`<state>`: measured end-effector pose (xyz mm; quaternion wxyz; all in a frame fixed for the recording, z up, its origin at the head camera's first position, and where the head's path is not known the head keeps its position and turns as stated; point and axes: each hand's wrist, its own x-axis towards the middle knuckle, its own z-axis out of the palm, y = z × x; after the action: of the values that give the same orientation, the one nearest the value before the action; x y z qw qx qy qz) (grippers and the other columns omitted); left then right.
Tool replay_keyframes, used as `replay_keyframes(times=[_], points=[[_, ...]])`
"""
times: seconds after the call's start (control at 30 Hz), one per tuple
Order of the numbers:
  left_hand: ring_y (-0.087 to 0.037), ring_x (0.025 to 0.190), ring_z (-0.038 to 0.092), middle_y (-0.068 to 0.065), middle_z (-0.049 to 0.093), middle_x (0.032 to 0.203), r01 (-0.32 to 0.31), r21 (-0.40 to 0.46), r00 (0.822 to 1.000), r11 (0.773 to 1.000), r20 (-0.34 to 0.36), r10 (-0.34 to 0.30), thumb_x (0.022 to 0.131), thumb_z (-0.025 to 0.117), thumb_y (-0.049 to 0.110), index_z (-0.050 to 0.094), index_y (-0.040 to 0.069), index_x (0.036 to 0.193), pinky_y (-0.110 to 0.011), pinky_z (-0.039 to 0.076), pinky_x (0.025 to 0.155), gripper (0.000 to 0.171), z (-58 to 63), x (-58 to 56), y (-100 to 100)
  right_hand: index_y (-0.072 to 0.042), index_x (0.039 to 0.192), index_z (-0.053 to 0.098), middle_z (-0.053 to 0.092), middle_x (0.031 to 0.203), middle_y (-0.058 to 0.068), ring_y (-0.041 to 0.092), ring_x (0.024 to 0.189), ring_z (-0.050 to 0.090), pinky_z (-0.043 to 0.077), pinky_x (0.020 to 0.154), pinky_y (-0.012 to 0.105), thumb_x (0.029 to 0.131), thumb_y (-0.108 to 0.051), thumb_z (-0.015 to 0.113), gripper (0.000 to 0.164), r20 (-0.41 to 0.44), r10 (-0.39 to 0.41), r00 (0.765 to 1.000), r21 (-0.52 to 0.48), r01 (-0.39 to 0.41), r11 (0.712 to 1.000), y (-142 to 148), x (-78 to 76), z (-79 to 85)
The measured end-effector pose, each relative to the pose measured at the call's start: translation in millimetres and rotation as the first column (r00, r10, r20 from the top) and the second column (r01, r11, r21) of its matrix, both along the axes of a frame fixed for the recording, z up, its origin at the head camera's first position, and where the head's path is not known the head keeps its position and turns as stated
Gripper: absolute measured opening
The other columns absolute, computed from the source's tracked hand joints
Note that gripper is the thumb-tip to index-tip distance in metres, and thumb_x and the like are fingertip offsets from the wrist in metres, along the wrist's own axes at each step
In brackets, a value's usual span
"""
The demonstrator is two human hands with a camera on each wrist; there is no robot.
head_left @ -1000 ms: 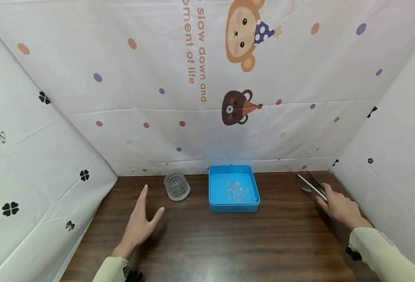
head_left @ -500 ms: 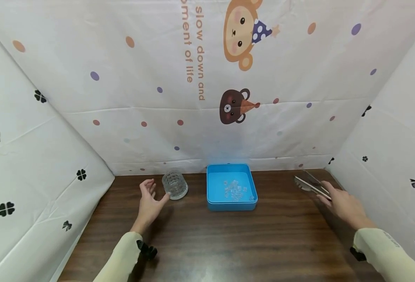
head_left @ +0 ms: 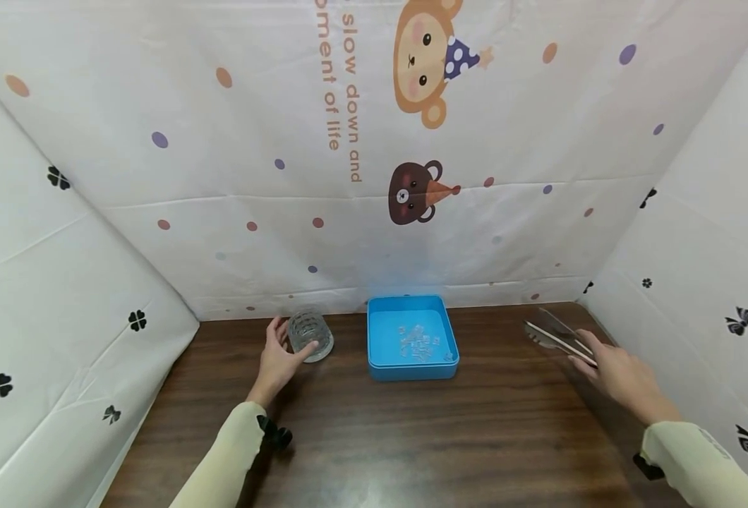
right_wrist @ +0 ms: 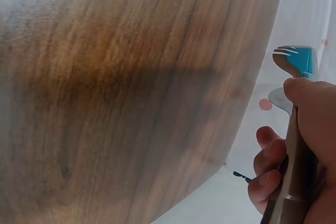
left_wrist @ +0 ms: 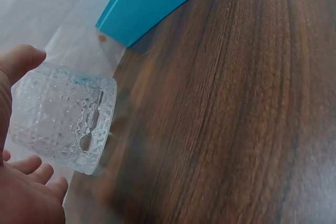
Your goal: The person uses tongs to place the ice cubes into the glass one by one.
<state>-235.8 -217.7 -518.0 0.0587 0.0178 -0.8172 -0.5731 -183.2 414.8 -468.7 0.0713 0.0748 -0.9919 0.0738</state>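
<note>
A clear patterned glass [head_left: 311,335] stands at the back left of the table. My left hand [head_left: 276,363] is around its near left side, the thumb lying over its front. In the left wrist view the fingers [left_wrist: 39,174] are loosely bent beside the glass [left_wrist: 63,116], not visibly wrapped round it. On the right, my right hand [head_left: 622,370] grips metal tongs [head_left: 561,341], one end fork-like and the other rounded, with the two ends apart and raised toward the back wall. In the right wrist view the fingers curl round the tongs' handle [right_wrist: 295,166].
A blue square box [head_left: 410,372] with low walls stands at the back middle, holding several small clear pieces [head_left: 418,342]. The brown wooden table [head_left: 399,430] ends at a printed cloth [head_left: 253,176] behind, with more cloth at both sides.
My left hand has moved forward and right to the glass, its spread fingers bending around the side. The right hand keeps hold of the tongs and has hardly moved; the view has shifted slightly.
</note>
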Motion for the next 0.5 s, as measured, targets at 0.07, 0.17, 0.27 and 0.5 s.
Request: replay_keyframes(times=[0.07,0.17,0.27,0.5], points=[[-0.036,0.152,0.027,-0.021,0.023,0.166,0.010,-0.011,0.999,1.000,0.031,-0.010,0.088,0.083,0.038,0.010,0.009,0.163,-0.051,0.029,0.121,0.109,-0.6,-1.8,1,-0.007,0.140,0.042,0.061,0.075,0.007,0.035,0.066,0.063,0.042,0.044,0.047,0.100,-0.032,0.068,0.054,-0.007,-0.003,1.000,0.002,0.003,1.000,0,2.6,-0.1],[-0.041,0.151,0.027,-0.023,0.022,0.166,0.014,-0.037,0.998,0.999,0.065,-0.012,0.086,0.083,0.045,0.013,0.010,0.163,-0.055,0.030,0.119,0.110,-1.4,-4.6,4,-0.007,0.139,0.042,0.057,0.071,0.003,0.031,0.063,0.061,0.040,0.044,0.045,0.099,-0.031,0.069,0.054,-0.010,-0.005,1.000,0.000,0.005,1.000,2,6.2,-1.0],[-0.041,0.151,0.025,-0.022,0.022,0.167,0.006,-0.072,0.995,0.997,0.096,0.001,0.085,0.082,0.052,0.016,0.012,0.163,-0.058,0.030,0.118,0.110,-3.0,-7.1,5,-0.007,0.139,0.043,0.058,0.071,0.003,0.031,0.062,0.061,0.041,0.044,0.046,0.099,-0.031,0.069,0.053,-0.008,-0.007,1.000,-0.001,0.007,1.000,5,9.0,-2.8],[-0.038,0.148,0.033,-0.019,0.034,0.161,-0.014,-0.111,0.995,0.994,0.099,0.025,0.085,0.082,0.052,0.024,0.014,0.160,-0.058,0.034,0.116,0.102,-7.5,-13.0,7,-0.007,0.138,0.044,0.068,0.085,0.019,0.043,0.070,0.066,0.045,0.046,0.053,0.098,-0.030,0.070,0.053,-0.016,-0.022,1.000,-0.013,0.022,1.000,11,14.1,-3.4]])
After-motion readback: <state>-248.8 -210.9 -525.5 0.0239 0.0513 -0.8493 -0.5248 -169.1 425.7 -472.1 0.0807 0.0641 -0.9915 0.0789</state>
